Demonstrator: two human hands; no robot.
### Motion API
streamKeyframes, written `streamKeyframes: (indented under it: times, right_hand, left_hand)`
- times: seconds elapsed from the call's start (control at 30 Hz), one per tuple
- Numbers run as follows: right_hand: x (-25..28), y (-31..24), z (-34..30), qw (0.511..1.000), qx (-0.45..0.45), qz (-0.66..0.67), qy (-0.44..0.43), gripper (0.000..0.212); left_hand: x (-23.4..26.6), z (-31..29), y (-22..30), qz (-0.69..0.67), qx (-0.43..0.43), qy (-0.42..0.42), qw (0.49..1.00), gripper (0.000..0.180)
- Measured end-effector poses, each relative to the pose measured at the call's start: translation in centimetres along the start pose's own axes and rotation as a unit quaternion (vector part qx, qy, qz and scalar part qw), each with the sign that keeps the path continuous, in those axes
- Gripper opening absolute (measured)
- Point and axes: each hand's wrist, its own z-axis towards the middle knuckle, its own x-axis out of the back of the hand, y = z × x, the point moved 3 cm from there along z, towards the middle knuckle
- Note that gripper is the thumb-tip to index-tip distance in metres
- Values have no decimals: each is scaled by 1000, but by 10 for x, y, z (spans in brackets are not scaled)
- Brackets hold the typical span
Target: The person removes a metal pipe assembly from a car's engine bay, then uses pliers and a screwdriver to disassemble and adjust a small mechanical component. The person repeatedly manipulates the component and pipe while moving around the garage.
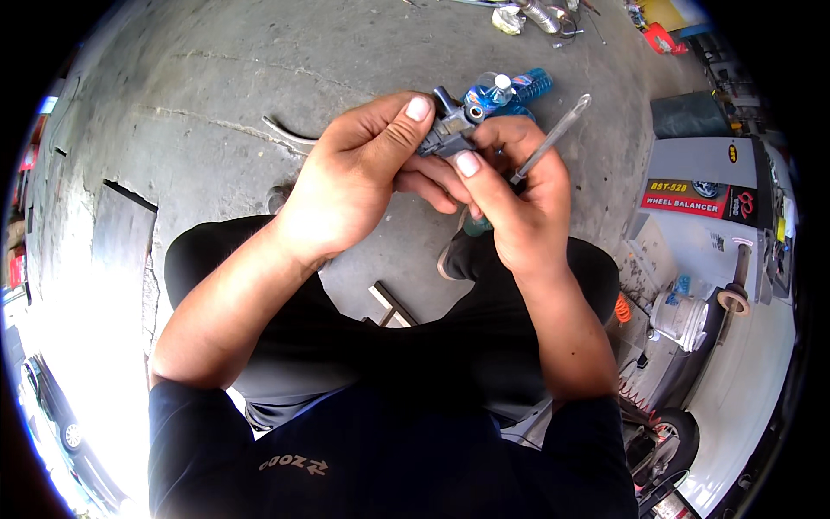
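A small dark grey plastic part [450,131], with a short stub and a metal-ringed mounting hole, is held up in front of me between both hands. My left hand [363,164] pinches its left side, the thumb on top and the fingers underneath. On the near right side, the thumb of my right hand [519,186] presses against the part. A slim, pale, see-through tool [558,134], its exact kind unclear, is tucked in the curled fingers of that same hand and points up to the right. Fingers hide some of the part's underside.
Blue plastic bottles [534,83] are on the concrete floor [233,95] beyond my hands. A curved grey tube [287,132] lies left of them. To the right are a grey machine [700,169], a white bucket [679,316] and a wheel [679,437]. Metal pieces [540,13] lie at the far edge.
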Motion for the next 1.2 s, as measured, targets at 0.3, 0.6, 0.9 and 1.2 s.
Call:
streamKeyframes:
  times: [0.3,0.6,0.9,1.2]
  right_hand:
    - [16,1,4,974,-41,223,-24,22]
    - [14,2,4,967,-73,242,-25,21]
    - [13,-1,2,970,-80,230,-14,21]
    - [13,0,1,972,-77,221,-14,21]
  left_hand:
    - [4,1,-1,-63,-4,-31,998,35]
    - [9,0,-4,6,-41,-31,999,21]
    - [9,-2,-6,6,-52,-35,998,21]
    - [8,-2,-6,1,-49,-38,998,23]
